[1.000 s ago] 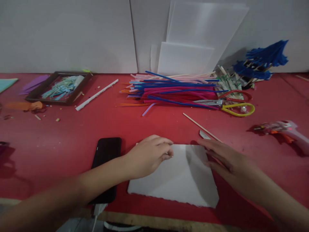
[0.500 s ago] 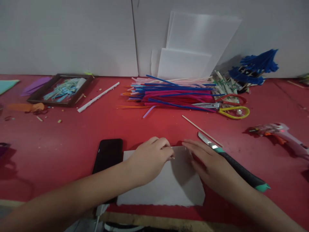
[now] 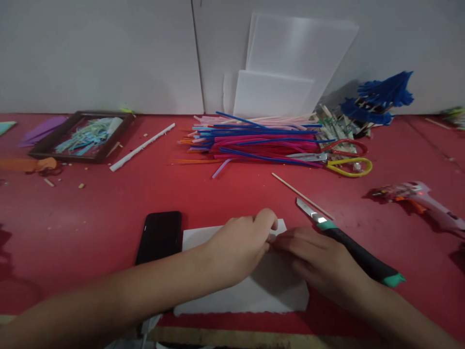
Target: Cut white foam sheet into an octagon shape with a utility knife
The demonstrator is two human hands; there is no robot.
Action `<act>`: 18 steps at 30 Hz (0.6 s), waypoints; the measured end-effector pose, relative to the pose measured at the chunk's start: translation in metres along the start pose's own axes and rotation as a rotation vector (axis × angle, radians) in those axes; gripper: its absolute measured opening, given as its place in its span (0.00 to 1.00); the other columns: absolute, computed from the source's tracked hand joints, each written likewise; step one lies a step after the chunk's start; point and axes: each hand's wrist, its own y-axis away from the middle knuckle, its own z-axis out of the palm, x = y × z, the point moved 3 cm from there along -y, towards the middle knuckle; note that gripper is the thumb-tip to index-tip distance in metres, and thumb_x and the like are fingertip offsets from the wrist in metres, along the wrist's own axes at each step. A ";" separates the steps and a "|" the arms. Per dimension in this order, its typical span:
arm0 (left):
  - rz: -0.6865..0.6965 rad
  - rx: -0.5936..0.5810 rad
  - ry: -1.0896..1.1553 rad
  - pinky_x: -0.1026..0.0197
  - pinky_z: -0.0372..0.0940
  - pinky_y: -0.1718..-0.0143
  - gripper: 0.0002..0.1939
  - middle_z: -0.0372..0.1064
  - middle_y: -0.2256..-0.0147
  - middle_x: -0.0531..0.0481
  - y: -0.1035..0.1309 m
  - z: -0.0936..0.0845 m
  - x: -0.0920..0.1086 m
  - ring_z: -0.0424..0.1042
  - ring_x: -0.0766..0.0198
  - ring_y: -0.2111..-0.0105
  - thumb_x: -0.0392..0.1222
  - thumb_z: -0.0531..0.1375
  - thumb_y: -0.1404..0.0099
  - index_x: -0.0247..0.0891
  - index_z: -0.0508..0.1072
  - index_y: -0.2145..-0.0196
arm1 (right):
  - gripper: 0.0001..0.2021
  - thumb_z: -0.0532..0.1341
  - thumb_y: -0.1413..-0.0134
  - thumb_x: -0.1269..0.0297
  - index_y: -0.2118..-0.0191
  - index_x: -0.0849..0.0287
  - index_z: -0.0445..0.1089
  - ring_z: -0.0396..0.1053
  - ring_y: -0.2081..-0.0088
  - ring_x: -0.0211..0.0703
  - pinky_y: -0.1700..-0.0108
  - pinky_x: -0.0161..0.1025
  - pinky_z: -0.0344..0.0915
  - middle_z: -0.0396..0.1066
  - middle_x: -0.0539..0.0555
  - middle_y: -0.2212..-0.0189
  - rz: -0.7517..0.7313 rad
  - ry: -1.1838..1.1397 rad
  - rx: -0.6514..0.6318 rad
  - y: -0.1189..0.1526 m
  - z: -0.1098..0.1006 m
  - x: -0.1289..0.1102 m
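Observation:
A white sheet [image 3: 240,298] with a ragged near edge lies flat at the table's front. Over its upper right part, my left hand [image 3: 249,245] is closed with thumb and fingers pinched together; whatever is between them is hidden. My right hand [image 3: 317,254] comes in from the right, its fingers drawn together and meeting the left fingertips. What the right fingers hold is too small to make out. Just beyond the right hand lies a utility knife [image 3: 356,249] with a black and green handle, its blade pointing away. A thin wooden stick [image 3: 301,195] rests beside the blade.
A black phone [image 3: 160,235] lies left of the sheet. Farther back are a pile of pipe cleaners [image 3: 261,140], scissors [image 3: 348,166], a brown frame [image 3: 76,157] and a white strip [image 3: 141,147]. A pink glue gun [image 3: 423,198] lies at the right.
My left hand has moved right across the sheet. My right hand has come slightly nearer to me, its fingers closing in so both hands' fingertips now meet.

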 end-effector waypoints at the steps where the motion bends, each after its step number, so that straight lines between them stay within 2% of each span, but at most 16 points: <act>1: 0.001 0.003 -0.006 0.60 0.66 0.68 0.11 0.72 0.64 0.49 0.001 0.001 0.002 0.75 0.59 0.66 0.31 0.55 0.34 0.38 0.62 0.54 | 0.20 0.49 0.45 0.82 0.56 0.56 0.71 0.77 0.63 0.39 0.62 0.34 0.74 0.78 0.53 0.65 0.004 -0.005 -0.009 0.002 0.000 0.002; 4: 0.015 0.046 -0.107 0.57 0.67 0.65 0.12 0.71 0.60 0.45 0.010 0.007 0.014 0.73 0.56 0.61 0.30 0.57 0.36 0.37 0.64 0.55 | 0.20 0.48 0.44 0.82 0.56 0.56 0.72 0.76 0.66 0.39 0.64 0.36 0.74 0.77 0.53 0.67 0.032 0.011 0.009 0.007 -0.001 0.009; 7: 0.114 0.130 -0.361 0.58 0.66 0.72 0.07 0.71 0.64 0.45 0.024 0.019 0.029 0.72 0.54 0.65 0.36 0.60 0.36 0.35 0.68 0.59 | 0.17 0.49 0.40 0.78 0.58 0.56 0.73 0.75 0.65 0.42 0.63 0.39 0.75 0.77 0.55 0.66 0.058 0.073 0.024 0.010 -0.002 0.014; 9: 0.232 0.237 -0.456 0.57 0.67 0.73 0.07 0.72 0.65 0.45 0.034 0.030 0.037 0.72 0.54 0.66 0.39 0.60 0.35 0.34 0.71 0.61 | 0.15 0.50 0.37 0.75 0.59 0.56 0.74 0.75 0.64 0.44 0.62 0.41 0.75 0.77 0.55 0.65 0.075 0.107 0.024 0.012 -0.001 0.015; 12: 0.325 0.458 -0.554 0.54 0.69 0.65 0.11 0.75 0.59 0.41 0.046 0.042 0.041 0.73 0.51 0.60 0.37 0.55 0.34 0.31 0.74 0.59 | 0.14 0.52 0.36 0.73 0.59 0.56 0.75 0.74 0.64 0.45 0.62 0.43 0.75 0.77 0.55 0.65 0.103 0.131 0.057 0.013 0.002 0.014; 15: 0.319 0.566 -0.587 0.54 0.68 0.63 0.12 0.76 0.60 0.44 0.049 0.049 0.041 0.74 0.52 0.60 0.34 0.52 0.34 0.33 0.77 0.62 | 0.13 0.53 0.36 0.72 0.60 0.56 0.75 0.73 0.64 0.46 0.61 0.44 0.74 0.77 0.54 0.66 0.134 0.120 0.088 0.012 0.007 0.012; 18: 0.278 0.587 -0.605 0.55 0.68 0.62 0.13 0.78 0.58 0.45 0.048 0.050 0.043 0.75 0.53 0.60 0.32 0.51 0.35 0.35 0.77 0.64 | 0.12 0.53 0.35 0.71 0.61 0.56 0.75 0.72 0.63 0.45 0.61 0.44 0.73 0.76 0.54 0.65 0.155 0.102 0.096 0.011 0.010 0.009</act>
